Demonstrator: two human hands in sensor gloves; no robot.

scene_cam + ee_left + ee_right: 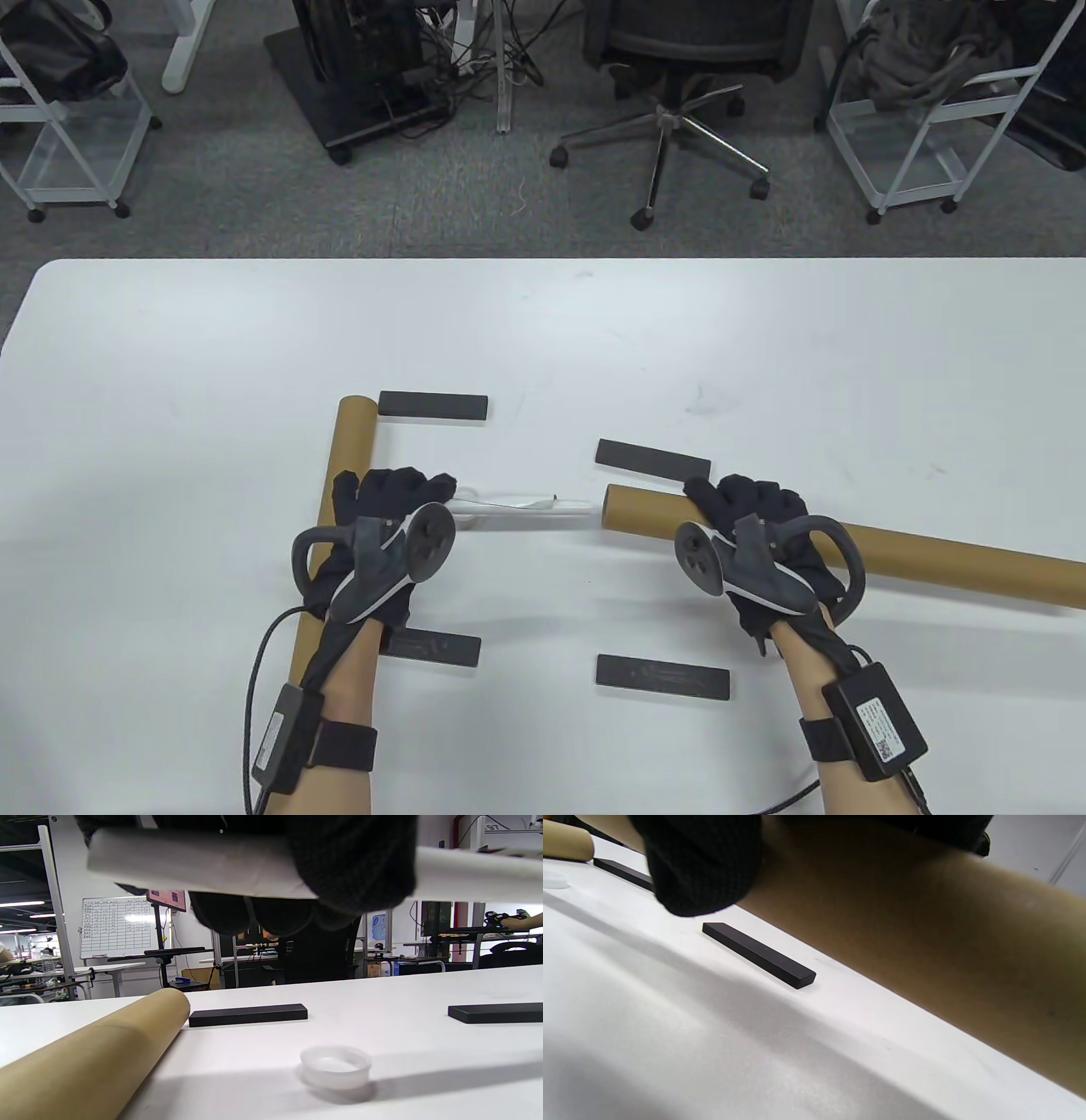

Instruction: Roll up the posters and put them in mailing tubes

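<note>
Two cardboard tubes are in play — the right hand (755, 526) holds one mailing tube (848, 543) just off the counter (543, 340), fingers wrapped around it, while the left hand (390, 518) grips the rolled poster (526, 505), its tip at the tube's mouth. Rolling looks done; insertion and capping remain. A second tube (327, 509) lies untouched, a clear cap (336, 1067) beside it. Four black bars (433, 405) sit on the white counter — office chair (670, 76) and carts beyond.

White table (594, 340) carries four black bars (433, 405), cardboard tube (327, 501), clear plastic cap (336, 1065).
</note>
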